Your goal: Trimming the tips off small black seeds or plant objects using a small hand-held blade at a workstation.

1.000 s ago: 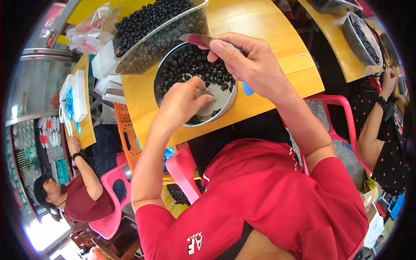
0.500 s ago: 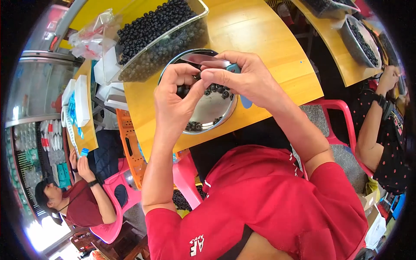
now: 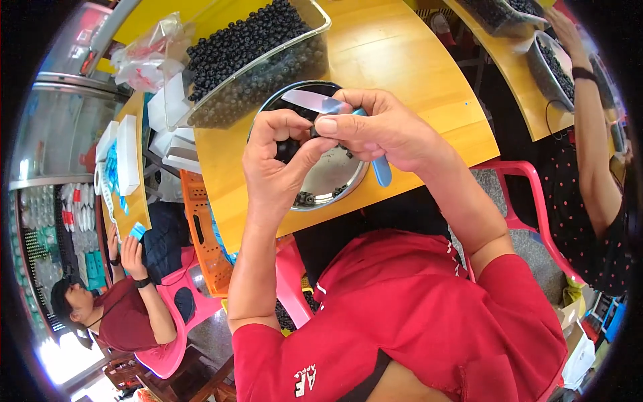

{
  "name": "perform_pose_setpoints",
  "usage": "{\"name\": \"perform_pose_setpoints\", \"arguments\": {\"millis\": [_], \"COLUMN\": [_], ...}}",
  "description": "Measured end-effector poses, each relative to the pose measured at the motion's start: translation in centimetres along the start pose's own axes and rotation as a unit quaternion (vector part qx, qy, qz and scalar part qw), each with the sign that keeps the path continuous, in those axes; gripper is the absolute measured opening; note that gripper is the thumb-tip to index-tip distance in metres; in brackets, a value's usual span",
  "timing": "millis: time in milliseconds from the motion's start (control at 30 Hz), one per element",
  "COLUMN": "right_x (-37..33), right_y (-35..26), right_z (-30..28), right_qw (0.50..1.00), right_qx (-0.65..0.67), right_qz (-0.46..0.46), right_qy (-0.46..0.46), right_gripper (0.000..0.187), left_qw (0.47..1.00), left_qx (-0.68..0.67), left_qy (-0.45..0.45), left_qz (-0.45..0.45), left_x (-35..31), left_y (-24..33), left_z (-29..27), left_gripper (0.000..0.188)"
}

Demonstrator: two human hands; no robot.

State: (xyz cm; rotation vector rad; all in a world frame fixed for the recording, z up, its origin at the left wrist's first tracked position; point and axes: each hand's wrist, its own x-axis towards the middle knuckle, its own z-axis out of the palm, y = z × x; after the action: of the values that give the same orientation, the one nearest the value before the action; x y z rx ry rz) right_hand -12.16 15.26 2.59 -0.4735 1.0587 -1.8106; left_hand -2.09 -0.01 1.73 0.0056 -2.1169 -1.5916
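Observation:
Both hands meet over a round metal bowl (image 3: 323, 182) on the table. My right hand (image 3: 385, 130) is closed on a knife (image 3: 310, 102) with a blue handle; its blade points left above the bowl. The right thumb presses against a small round black piece (image 3: 314, 132), which the thumb and fingertips of my left hand (image 3: 278, 151) pinch. More dark pieces sit in the curl of the left hand, partly hidden by its fingers. Several similar black pieces lie along the bowl's wall.
Behind the bowl stands a clear plastic tub (image 3: 258, 84) heaped with round black pieces. A plastic bag (image 3: 151, 57) and white boxes (image 3: 175, 144) are at its left. An orange crate (image 3: 201, 228) stands below the wooden table (image 3: 429, 87). Two other people sit left and right.
The knife has turned in my right hand, its blue handle now showing below the fingers. The co-worker on the right has reached forward toward the far tub.

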Motion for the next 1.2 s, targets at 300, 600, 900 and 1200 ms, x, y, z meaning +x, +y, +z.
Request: {"name": "perform_pose_setpoints", "arguments": {"millis": [300,600,900,1200], "right_x": [0.4,0.1,0.1,-0.1], "right_y": [0.2,0.4,0.0,-0.4], "right_z": [-0.3,0.6,1.6,0.4], "right_qw": [0.999,0.998,0.997,1.0], "right_qx": [0.033,0.058,0.006,-0.006], "right_qz": [0.003,-0.017,-0.062,-0.014], "right_qy": [-0.032,-0.022,0.047,-0.012], "right_gripper": [0.015,0.015,0.018,0.017], "left_qw": [0.976,0.952,0.967,0.952], "left_qx": [-0.204,-0.287,-0.216,-0.294], "left_qy": [0.028,0.103,0.124,0.017], "left_qz": [-0.071,-0.019,-0.055,-0.089], "left_x": [-0.8,-2.0,-2.2,-1.9], "left_y": [-0.5,-1.1,-0.6,-0.2], "left_z": [0.7,2.4,2.0,0.2], "left_gripper": [0.025,0.02,0.018,0.018]}}
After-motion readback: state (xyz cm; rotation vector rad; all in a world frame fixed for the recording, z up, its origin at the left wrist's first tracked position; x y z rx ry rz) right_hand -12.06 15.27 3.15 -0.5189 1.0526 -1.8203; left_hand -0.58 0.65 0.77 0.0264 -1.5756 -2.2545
